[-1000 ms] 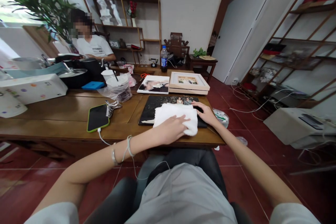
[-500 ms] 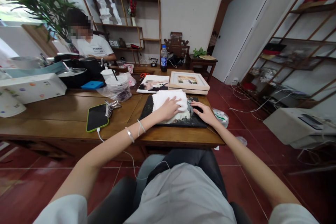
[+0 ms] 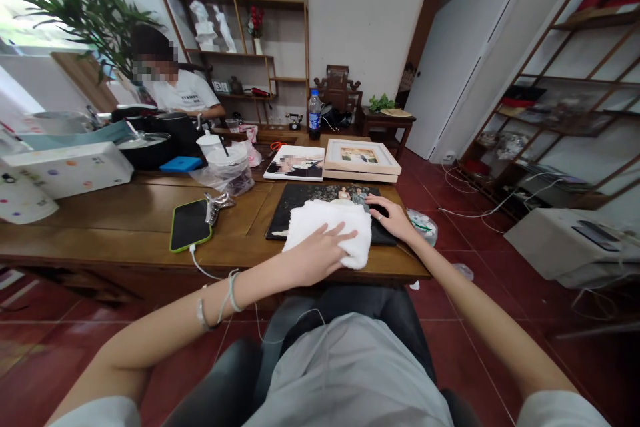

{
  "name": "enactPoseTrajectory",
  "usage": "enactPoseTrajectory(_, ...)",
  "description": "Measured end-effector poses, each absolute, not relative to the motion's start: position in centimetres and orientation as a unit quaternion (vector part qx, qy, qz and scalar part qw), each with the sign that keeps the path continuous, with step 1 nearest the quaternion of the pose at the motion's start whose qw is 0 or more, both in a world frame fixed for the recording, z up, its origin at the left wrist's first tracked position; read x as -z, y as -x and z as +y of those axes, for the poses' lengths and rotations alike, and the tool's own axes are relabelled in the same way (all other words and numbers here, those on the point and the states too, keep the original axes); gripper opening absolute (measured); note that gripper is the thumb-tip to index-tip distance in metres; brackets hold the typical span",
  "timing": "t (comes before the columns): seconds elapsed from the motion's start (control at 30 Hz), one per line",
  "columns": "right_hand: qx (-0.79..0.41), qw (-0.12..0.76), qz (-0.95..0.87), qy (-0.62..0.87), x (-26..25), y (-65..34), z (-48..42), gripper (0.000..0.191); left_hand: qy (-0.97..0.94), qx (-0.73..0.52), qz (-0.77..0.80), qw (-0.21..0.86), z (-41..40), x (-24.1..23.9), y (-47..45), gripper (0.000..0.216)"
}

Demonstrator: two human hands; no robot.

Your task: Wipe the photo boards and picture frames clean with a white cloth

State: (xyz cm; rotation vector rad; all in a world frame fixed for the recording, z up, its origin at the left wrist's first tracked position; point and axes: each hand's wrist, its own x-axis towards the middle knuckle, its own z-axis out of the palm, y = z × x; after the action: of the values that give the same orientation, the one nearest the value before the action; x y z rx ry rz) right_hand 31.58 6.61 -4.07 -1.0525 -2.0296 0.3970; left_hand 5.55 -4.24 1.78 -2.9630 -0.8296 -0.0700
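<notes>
My left hand (image 3: 323,247) lies flat with spread fingers on a folded white towel (image 3: 303,223). Beneath the towel is a dark photo panel (image 3: 295,197) with a printed couple near its top; the towel hides much of its lower middle and hangs past its near edge. My right hand (image 3: 393,215) rests at the panel's right side, fingers apart and the fingertips touching its surface.
Behind the panel lie a white-covered photo print (image 3: 295,163) and a pale framed picture (image 3: 363,159). A charging phone (image 3: 191,227), a bagged drink cup (image 3: 227,163) and a bottle (image 3: 314,117) stand or lie about. Another person (image 3: 187,93) sits across the table.
My left hand has drawn the towel toward me, from the panel's upper part to its near edge. The printed couple now shows. My right hand has stayed at the right side.
</notes>
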Motion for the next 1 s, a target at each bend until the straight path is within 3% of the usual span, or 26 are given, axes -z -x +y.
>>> enactPoseTrajectory(0.47,-0.15,0.401,-0.799,0.423,3.8,-31.4,6.3,0.023,0.925,0.049,-0.376,0.004,8.5,-0.8,-3.3,0.03)
enactPoseTrajectory(1.0,-0.155,0.4,-0.803,0.414,4.0,-31.5,6.4,0.024,0.962,0.03,-0.269,0.045,-5.8,-0.4,-1.8,0.024)
